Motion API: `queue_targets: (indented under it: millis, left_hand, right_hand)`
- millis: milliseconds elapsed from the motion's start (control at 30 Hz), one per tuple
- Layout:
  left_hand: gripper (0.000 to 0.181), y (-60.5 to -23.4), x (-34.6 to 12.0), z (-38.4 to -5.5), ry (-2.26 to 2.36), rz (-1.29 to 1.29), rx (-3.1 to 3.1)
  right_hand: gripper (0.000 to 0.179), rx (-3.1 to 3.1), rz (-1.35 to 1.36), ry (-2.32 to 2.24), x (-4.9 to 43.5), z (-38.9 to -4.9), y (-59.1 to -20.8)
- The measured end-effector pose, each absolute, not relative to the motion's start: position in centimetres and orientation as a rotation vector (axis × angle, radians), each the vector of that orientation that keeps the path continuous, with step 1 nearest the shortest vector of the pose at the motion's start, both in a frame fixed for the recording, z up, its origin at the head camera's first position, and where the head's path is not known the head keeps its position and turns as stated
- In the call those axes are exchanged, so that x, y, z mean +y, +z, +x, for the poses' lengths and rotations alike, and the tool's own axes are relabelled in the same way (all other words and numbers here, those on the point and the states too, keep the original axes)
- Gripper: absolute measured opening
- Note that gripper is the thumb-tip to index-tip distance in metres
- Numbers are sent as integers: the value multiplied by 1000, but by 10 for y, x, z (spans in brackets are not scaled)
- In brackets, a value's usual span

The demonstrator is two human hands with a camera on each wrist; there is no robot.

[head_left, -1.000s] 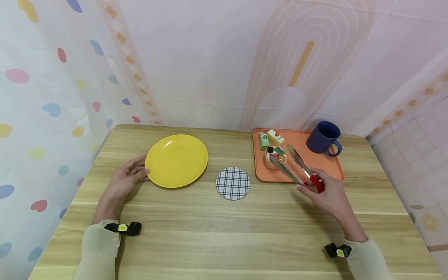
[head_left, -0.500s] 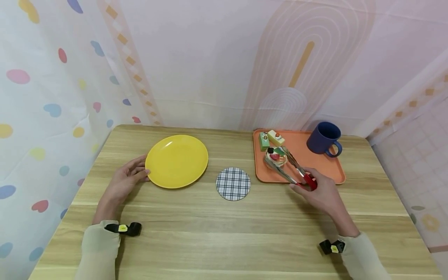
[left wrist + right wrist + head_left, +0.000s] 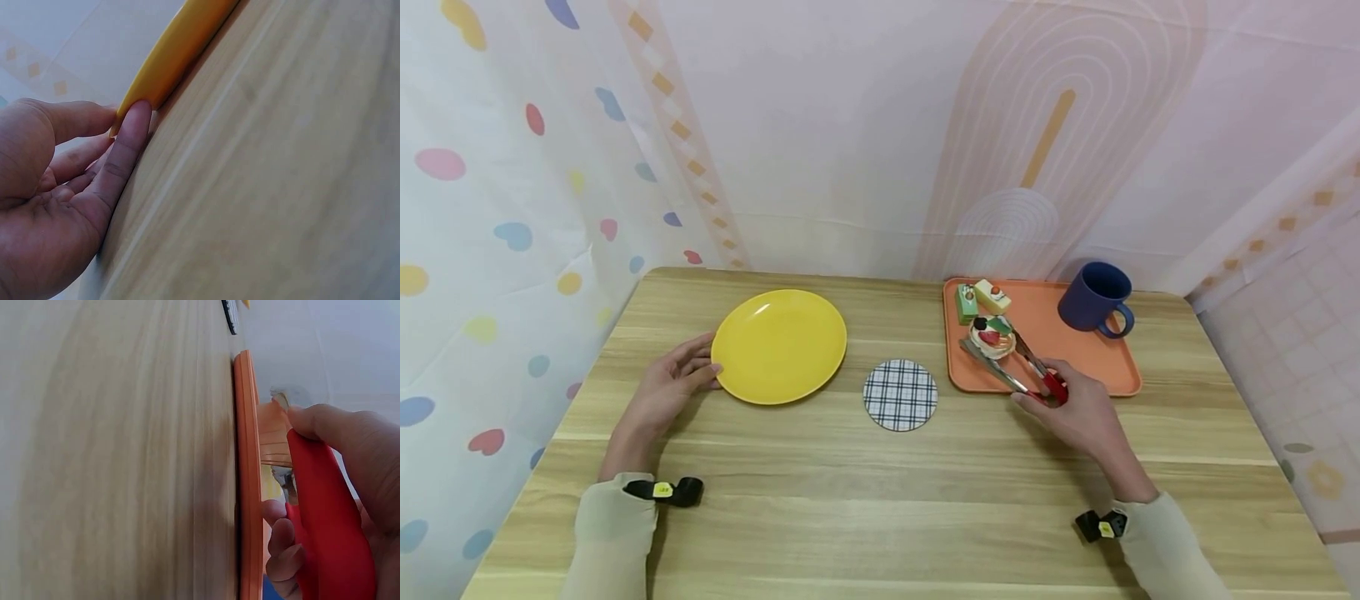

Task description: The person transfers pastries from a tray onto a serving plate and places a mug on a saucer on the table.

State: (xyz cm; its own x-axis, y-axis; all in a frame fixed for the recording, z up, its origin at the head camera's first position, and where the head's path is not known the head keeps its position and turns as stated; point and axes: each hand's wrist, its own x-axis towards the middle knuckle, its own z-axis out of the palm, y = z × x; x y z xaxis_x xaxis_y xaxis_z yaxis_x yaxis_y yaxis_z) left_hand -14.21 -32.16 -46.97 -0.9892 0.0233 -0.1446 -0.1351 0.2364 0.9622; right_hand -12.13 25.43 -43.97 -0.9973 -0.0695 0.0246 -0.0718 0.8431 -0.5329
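Cream-topped cupcake [image 3: 992, 337]: on orange tray [image 3: 1078, 346], ahead and left of right hand [image 3: 1078, 414]. Right hand: fingers partly curled, gripping red-handled tongs [image 3: 328, 512]; tong arms spread either side of cupcake, contact cannot be told. Green slice [image 3: 967, 307] and yellow slice [image 3: 991, 296] farther out; blue mug [image 3: 1085, 298] beyond right hand. Left hand [image 3: 668, 385]: thumb and fingers nearly closed, pinching rim of yellow plate [image 3: 778, 346]. Checked coaster [image 3: 900, 394]: between hands.
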Motion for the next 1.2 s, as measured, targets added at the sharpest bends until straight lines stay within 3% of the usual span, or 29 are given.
queue_targets:
  millis: [533,1200]
  left_hand:
    - [68,-473,-321,-143,1843,-107,2376]
    - [68,-473,-323,-142,1887,-110,2348]
  right_hand:
    - [56,-2918,195,817,252,-121,-443]
    - [58,-2932,189,778,245,-120,-441]
